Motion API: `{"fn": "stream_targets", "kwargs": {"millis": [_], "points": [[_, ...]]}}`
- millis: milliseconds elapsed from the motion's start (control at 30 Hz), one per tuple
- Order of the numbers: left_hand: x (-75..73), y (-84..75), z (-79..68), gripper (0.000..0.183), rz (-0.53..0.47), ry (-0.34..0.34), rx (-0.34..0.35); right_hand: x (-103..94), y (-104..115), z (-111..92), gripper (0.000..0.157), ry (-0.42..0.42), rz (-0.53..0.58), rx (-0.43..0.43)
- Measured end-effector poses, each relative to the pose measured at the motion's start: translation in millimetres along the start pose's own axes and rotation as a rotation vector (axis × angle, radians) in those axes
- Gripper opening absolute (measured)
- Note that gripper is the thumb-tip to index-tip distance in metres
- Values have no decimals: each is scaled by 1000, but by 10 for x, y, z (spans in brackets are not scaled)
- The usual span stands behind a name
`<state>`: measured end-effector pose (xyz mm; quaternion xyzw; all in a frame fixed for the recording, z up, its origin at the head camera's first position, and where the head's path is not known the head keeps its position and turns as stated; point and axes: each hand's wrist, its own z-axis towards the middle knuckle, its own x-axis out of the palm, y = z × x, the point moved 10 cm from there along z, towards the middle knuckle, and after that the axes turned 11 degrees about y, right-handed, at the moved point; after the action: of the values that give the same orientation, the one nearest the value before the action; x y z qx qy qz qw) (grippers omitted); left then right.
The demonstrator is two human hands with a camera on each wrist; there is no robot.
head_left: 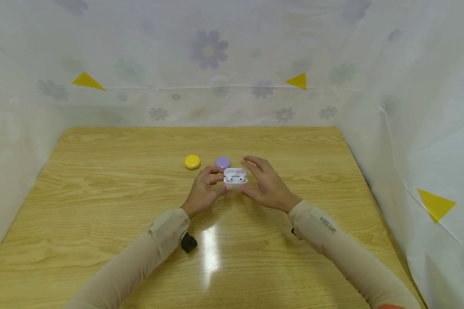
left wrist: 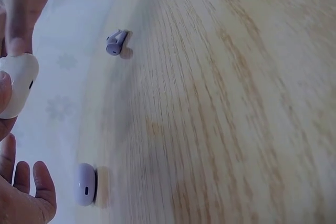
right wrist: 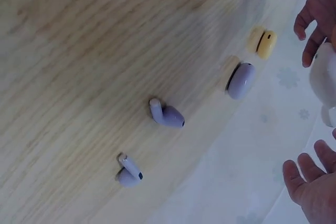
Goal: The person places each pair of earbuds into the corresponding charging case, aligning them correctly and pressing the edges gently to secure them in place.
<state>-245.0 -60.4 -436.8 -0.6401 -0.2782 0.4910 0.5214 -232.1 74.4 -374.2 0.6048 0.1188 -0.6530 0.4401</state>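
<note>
My left hand grips a small white earbud case by its left side, thumb in front and fingers behind. The case's lid is flipped up, and two white earbuds sit in it. My right hand is at the case's right side, its fingers spread and its thumb close to the front corner. From the left wrist, a fingertip of that hand touches the white case. In the right wrist view the right hand has loosely bent fingers with nothing between them.
Behind the white case lie a round purple case and a yellow case. Two purple earbuds lie on the wooden table to the right, hidden behind my right hand in the head view. White patterned sheets surround the table.
</note>
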Motion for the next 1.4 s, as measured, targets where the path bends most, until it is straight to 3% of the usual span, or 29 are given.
{"fn": "stream_targets", "kwargs": {"millis": [100, 467, 700, 1067, 1233, 1400], "points": [[18, -14, 10, 27, -7, -7, 2, 58, -28, 26, 76, 28, -67, 2], [13, -44, 13, 27, 7, -2, 2, 58, 60, 28, 63, -68, -178, -91], [-2, 42, 37, 27, -30, -3, -76, 26, 233, -16, 51, -145, -278, -191], [-23, 79, 32, 26, 32, -14, -92, 22, 223, -50, 53, -152, -249, -177], [-209, 229, -36, 28, 156, -27, -150, -44, 147, -107, 51, -176, -214, -161], [-537, 517, -198, 36, 242, -37, -294, -81, 12, -219, 45, -171, -203, -123]]}}
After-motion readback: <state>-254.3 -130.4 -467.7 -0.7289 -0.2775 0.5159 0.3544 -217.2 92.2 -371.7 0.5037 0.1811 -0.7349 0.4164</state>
